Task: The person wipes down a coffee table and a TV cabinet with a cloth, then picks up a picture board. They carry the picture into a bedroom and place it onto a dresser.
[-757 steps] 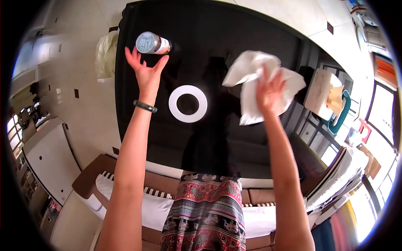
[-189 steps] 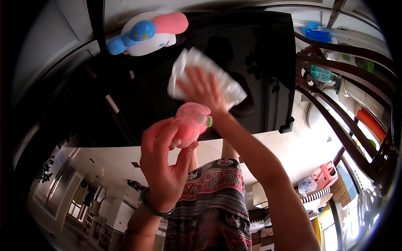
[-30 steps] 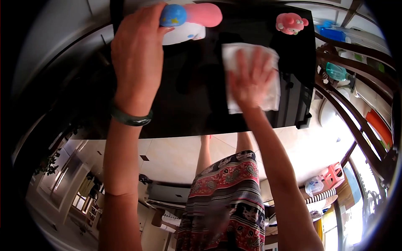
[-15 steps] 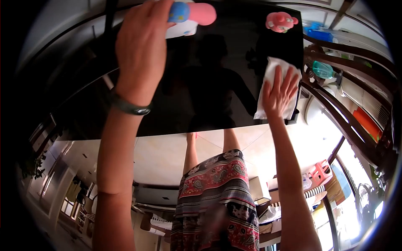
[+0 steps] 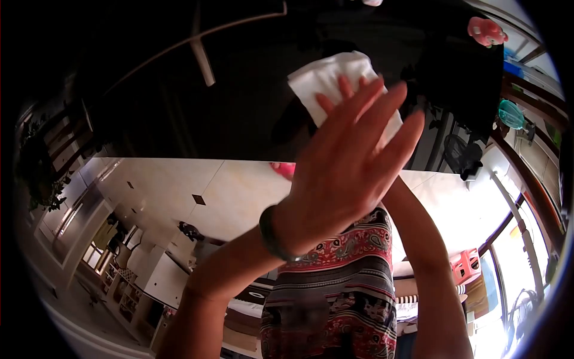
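My left hand (image 5: 347, 158), with a dark bangle at its wrist, is raised with fingers spread and nothing in it. It crosses in front of my right hand (image 5: 345, 87) and hides most of it. The right fingers that show lie stretched out on a white cloth or wipe (image 5: 326, 72), which rests on the glossy black table (image 5: 239, 113). A pink animal figurine (image 5: 487, 32) stands at the far right of the tabletop. Only the bottom of a pale object (image 5: 372, 2) shows at the top edge.
Dark wooden rails (image 5: 532, 96) run along the right side, with a teal bottle (image 5: 511, 113) behind them. The table's near edge lies before my patterned skirt (image 5: 335, 287). A pink stool (image 5: 465, 266) stands on the floor at lower right.
My left hand has let go of the pink-and-blue toy and come down and right, across my right hand. The right hand and cloth have shifted left over the table. The view has turned.
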`<state>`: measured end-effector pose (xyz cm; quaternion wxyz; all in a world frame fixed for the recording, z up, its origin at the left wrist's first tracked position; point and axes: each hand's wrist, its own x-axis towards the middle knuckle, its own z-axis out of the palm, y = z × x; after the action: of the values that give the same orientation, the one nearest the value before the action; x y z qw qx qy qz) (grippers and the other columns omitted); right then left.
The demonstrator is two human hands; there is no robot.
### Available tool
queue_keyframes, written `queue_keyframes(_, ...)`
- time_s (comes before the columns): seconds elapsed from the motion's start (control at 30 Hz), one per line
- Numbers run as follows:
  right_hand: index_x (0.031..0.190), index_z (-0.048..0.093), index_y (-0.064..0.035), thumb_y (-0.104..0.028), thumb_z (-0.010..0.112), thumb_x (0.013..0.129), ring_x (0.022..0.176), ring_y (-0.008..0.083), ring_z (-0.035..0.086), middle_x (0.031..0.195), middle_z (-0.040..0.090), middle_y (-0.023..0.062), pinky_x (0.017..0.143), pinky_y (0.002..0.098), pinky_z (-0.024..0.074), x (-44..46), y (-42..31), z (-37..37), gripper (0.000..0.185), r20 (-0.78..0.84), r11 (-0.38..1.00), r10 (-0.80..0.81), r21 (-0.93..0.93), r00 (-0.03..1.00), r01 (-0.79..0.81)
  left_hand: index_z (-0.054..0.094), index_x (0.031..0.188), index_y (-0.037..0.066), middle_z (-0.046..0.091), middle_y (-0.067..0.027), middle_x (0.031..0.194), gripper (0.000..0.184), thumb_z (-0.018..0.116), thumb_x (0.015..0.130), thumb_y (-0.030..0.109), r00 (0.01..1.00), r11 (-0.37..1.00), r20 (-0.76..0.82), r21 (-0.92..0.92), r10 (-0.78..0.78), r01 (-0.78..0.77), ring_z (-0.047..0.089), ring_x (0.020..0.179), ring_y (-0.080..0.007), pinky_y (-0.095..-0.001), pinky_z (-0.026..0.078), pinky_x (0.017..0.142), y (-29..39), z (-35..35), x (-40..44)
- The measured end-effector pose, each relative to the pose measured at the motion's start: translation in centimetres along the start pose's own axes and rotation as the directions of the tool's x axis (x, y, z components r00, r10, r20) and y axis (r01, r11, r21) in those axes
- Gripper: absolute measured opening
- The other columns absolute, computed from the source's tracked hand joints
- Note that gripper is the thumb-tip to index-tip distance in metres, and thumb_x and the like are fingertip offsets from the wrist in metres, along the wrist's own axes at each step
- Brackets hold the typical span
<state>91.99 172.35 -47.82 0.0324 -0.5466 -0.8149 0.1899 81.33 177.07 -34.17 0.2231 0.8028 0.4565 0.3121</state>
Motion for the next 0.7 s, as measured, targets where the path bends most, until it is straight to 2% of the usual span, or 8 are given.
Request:
queue_keyframes(0.1, 0.146, 0.036, -0.0361, -0.045, 0.053, 0.09, 0.148, 0.036, 0.002, 0.16, 0.013, 0.0082, 0.113, 0.0645, 0.0075, 0.6, -1.0, -2.2, 0.059, 0.036, 0.99, 0.102, 0.097, 0.994, -0.105, 0.064, 0.122, 0.007, 0.057, -0.0156, 0.13, 0.044, 0.072, 0.079, 0.005, 0.991, 0.987, 0.083, -0.108, -0.107, 0.116, 0.056, 0.119, -0.0318, -0.04, 0.049, 0.097, 0.5, -0.3, -4.9)
queue_keyframes(0.27, 0.144, 0.04, -0.0293, -0.04, 0.061, 0.085, 0.14, 0.0408, 0.027, 0.153, 0.029, 0.0116, 0.108, 0.0622, 0.0253, 9.7, -3.0, 1.8, 0.063, -0.414, 0.997, -0.079, -0.056, 0.907, 0.061, 0.065, 0.118, 0.006, 0.057, -0.0154, 0.127, 0.04, 0.067, 0.078, 0.007, 0.97, 0.964, 0.19, -0.19, -0.149, 0.186, 0.056, 0.118, -0.0329, -0.0389, 0.052, 0.093, 1.6, -1.8, -12.0)
queue_keyframes(0.33, 0.136, 0.048, -0.0114, -0.031, 0.054, 0.086, 0.133, 0.0419, 0.036, 0.139, 0.044, 0.0171, 0.105, 0.0576, 0.0316, 15.5, -6.3, 2.5, 0.055, -0.586, 0.984, -0.18, -0.113, 0.79, 0.14, 0.064, 0.118, 0.006, 0.057, -0.0152, 0.127, 0.04, 0.068, 0.078, 0.008, 0.949, 0.949, 0.256, -0.204, -0.186, 0.241, 0.056, 0.118, -0.0328, -0.0392, 0.053, 0.091, 1.3, -3.7, -16.1)
queue_keyframes(0.37, 0.139, 0.045, -0.0191, -0.033, 0.057, 0.086, 0.134, 0.0417, 0.034, 0.144, 0.04, 0.0147, 0.106, 0.059, 0.0294, 20.3, -6.1, 4.3, 0.056, -0.261, 0.996, -0.055, 0.047, 0.964, 0.07, 0.064, 0.118, 0.006, 0.057, -0.0156, 0.127, 0.04, 0.069, 0.078, 0.009, 0.949, 0.942, 0.248, -0.222, -0.195, 0.252, 0.056, 0.118, -0.0326, -0.0399, 0.053, 0.089, 1.2, -4.4, -17.4)
queue_keyframes(0.43, 0.137, 0.046, -0.0187, -0.031, 0.057, 0.085, 0.129, 0.0402, 0.039, 0.14, 0.043, 0.0143, 0.103, 0.0582, 0.0318, 23.7, -7.1, 4.6, 0.055, -0.054, 1.0, 0.009, -0.015, 0.998, -0.01, 0.062, 0.116, 0.002, 0.055, -0.0179, 0.127, 0.037, 0.067, 0.08, 0.013, 0.944, 0.939, 0.262, -0.223, -0.2, 0.261, 0.054, 0.12, -0.0332, -0.0403, 0.05, 0.097, 1.1, -5.2, -20.2)
queue_keyframes(0.53, 0.132, 0.051, -0.011, -0.028, 0.053, 0.087, 0.123, 0.038, 0.044, 0.136, 0.049, 0.0173, 0.099, 0.0531, 0.0358, 21.0, -6.9, 4.1, 0.048, -0.526, 0.933, -0.359, -0.228, 0.771, 0.28, 0.062, 0.115, 0.002, 0.056, -0.0173, 0.126, 0.038, 0.068, 0.08, 0.012, 0.934, 0.915, 0.254, -0.253, -0.252, 0.315, 0.054, 0.12, -0.0331, -0.0396, 0.052, 0.096, 1.5, -6.8, -23.8)
queue_keyframes(0.6, 0.148, 0.034, -0.0288, -0.032, 0.06, 0.087, 0.139, 0.0427, 0.026, 0.155, 0.025, 0.0113, 0.111, 0.0598, 0.0226, 14.7, -7.4, 5.4, 0.066, -0.303, 0.925, -0.309, -0.314, 0.901, 0.212, 0.062, 0.115, 0.002, 0.056, -0.0171, 0.126, 0.038, 0.068, 0.08, 0.012, 0.936, 0.908, 0.224, -0.26, -0.273, 0.328, 0.054, 0.12, -0.033, -0.0392, 0.052, 0.095, 1.4, -8.2, -26.4)
queue_keyframes(0.7, 0.146, 0.039, -0.0251, -0.026, 0.056, 0.084, 0.14, 0.0453, 0.023, 0.155, 0.026, 0.0157, 0.111, 0.0623, 0.0191, 3.4, -8.2, 6.0, 0.063, -0.165, 0.964, -0.163, -0.235, 0.973, 0.121, 0.06, 0.123, 0.009, 0.056, -0.0123, 0.13, 0.049, 0.07, 0.075, 0.004, 0.816, 0.751, 0.294, -0.325, -0.498, 0.575, 0.053, 0.123, -0.0298, -0.0379, 0.052, 0.098, 2.6, -9.6, -31.2)
